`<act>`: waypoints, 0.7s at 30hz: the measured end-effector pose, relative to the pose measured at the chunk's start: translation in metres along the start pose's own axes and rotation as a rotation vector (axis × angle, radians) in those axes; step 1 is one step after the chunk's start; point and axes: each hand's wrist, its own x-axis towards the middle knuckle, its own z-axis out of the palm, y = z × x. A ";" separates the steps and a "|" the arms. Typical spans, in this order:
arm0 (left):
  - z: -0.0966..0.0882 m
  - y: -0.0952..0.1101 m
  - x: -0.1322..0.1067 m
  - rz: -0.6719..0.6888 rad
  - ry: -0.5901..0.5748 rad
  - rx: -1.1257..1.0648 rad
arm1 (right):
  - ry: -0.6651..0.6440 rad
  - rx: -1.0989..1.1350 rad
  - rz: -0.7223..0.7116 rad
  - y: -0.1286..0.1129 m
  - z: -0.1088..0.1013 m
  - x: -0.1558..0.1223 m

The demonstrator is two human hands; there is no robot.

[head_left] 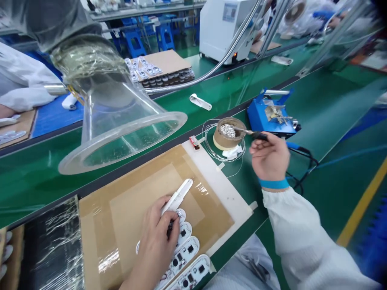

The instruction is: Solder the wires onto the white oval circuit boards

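My left hand [159, 233] is closed around a slim white plastic casing [178, 195] above the taped cardboard sheet [136, 189]. Several white circuit boards with black chips [187, 247] lie in a row beside and partly under this hand. In my right hand [270, 157], which wears a blue wrist strap, is a soldering iron [258, 135]. Its metal tip reaches into a round brown tub [225, 141] filled with silvery shavings or wire. Loops of thin solder wire [208, 145] lie around the tub, with a crumpled white piece [232, 152] against it.
A clear fume hood [121, 149] hangs low at the left. Behind my right hand stands a blue soldering stand [269, 117]. A small red-and-white item [194, 142], a loose white casing [200, 102] and stacked boards [163, 72] lie further back. A co-worker's white sleeve [27, 92] shows at far left.
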 end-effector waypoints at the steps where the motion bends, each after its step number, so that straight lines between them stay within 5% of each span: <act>1: 0.000 -0.001 0.000 0.001 0.006 -0.001 | 0.016 -0.020 0.032 0.005 -0.002 0.007; 10: -0.014 0.005 0.005 0.012 -0.063 0.039 | 0.085 0.102 0.142 0.016 -0.020 0.013; 21: -0.027 -0.004 0.002 -0.020 -0.176 -0.039 | -0.156 0.045 0.258 0.018 -0.023 0.007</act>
